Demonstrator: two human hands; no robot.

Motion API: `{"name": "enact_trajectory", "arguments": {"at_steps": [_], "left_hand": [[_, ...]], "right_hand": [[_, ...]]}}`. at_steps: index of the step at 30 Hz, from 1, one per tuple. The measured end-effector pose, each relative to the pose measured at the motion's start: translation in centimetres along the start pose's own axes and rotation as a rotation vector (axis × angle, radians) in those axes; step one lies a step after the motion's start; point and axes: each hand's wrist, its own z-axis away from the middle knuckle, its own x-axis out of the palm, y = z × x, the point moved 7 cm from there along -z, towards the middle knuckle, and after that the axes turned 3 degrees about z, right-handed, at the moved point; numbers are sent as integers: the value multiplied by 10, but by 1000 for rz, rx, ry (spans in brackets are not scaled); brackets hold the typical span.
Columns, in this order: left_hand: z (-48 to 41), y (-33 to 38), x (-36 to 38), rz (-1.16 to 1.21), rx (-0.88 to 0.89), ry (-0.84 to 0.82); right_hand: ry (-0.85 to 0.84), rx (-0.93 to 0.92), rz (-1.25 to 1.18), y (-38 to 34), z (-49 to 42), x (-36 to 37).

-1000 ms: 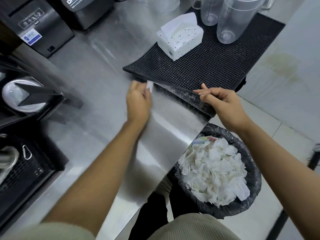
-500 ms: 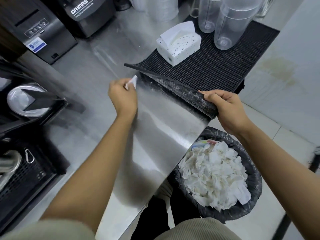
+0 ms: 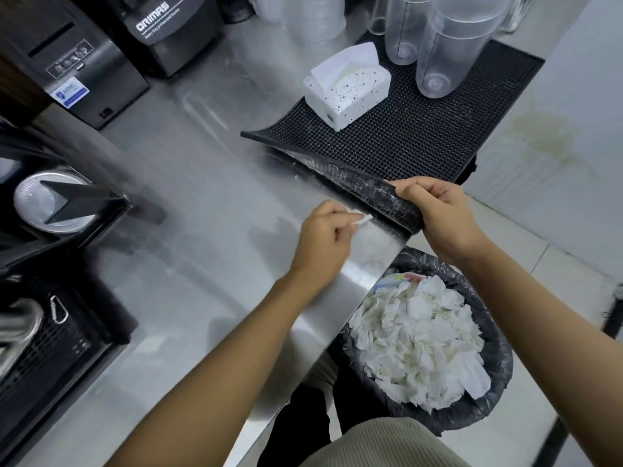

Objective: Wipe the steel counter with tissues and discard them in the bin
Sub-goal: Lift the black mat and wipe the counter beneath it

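My left hand (image 3: 323, 241) pinches a small crumpled white tissue (image 3: 360, 220) against the steel counter (image 3: 202, 203), close to the counter's right edge. My right hand (image 3: 441, 217) grips the near corner of the black rubber mat (image 3: 421, 139) and holds it folded up off the counter. Just below the counter edge stands a black-lined bin (image 3: 499, 358), heaped with used white tissues (image 3: 418, 342). A white starred tissue box (image 3: 350, 89) rests on the mat, with a sheet sticking out of its top.
Clear plastic jugs (image 3: 451, 45) stand on the mat's far end. Dark machines (image 3: 168, 32) line the back of the counter. On the left are a black appliance with a round metal lid (image 3: 40, 200) and a perforated black drip tray (image 3: 50, 342).
My left hand has swept the tissue from the mat's far left corner toward the near right, beside my right hand. My right hand has kept hold of the lifted mat corner.
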Motion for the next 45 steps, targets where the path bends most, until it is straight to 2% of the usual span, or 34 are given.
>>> {"name": "enact_trajectory", "arguments": {"at_steps": [3,5,7,10,14,16,17,19,21,22,24,27,28,30,32,33,35,38,39,41,43,45], "left_hand": [[-21,-35,-56,-20,-234,382],[-38,-56,-88,-115,-359,528],[-50,-64,-89,-177,-381,489],[-45,-45,-55,-210,-227,345],[13,10,10,-111,3,131],[36,27,31,-39,37,-3],[39,27,30,-2,7,-15],[35,15,10,68,-111,114],[32,-2,-15,50,-190,294],[35,-5,-18,25,-204,327],[44,5,-2,-20,-161,268],[64,38,41,-8,-20,27],[65,42,43,31,-13,1],[57,31,22,100,-95,146],[51,7,-5,56,-225,356],[52,2,-9,16,-250,385],[57,15,10,-24,-158,272],[71,44,48,22,-19,-40],[68,44,45,46,-19,-30],[53,30,20,74,-96,165],[44,11,-1,-5,-217,329],[44,15,9,-88,-172,299]], "right_hand": [[-6,10,-1,-1,2,1],[-15,10,-10,-2,3,2],[-16,6,-11,-3,3,4],[-25,6,-6,-4,2,3],[-28,17,20,-4,2,4],[-24,13,39,-6,3,5],[-27,12,40,-7,4,5],[-31,23,49,-8,5,4],[-29,28,69,-9,6,4],[-30,22,78,-10,6,5],[-34,8,90,-11,7,8],[-36,5,98,-10,5,8],[-35,9,94,-10,5,7],[-36,8,94,-9,5,6],[-34,7,101,-9,5,5],[-34,5,103,-9,5,5],[-38,7,103,-10,6,7],[-35,16,96,-12,7,8],[-38,14,99,-12,7,8],[-36,19,111,-11,6,7],[-26,32,136,-8,6,5],[-18,42,136,-8,6,6]]}}
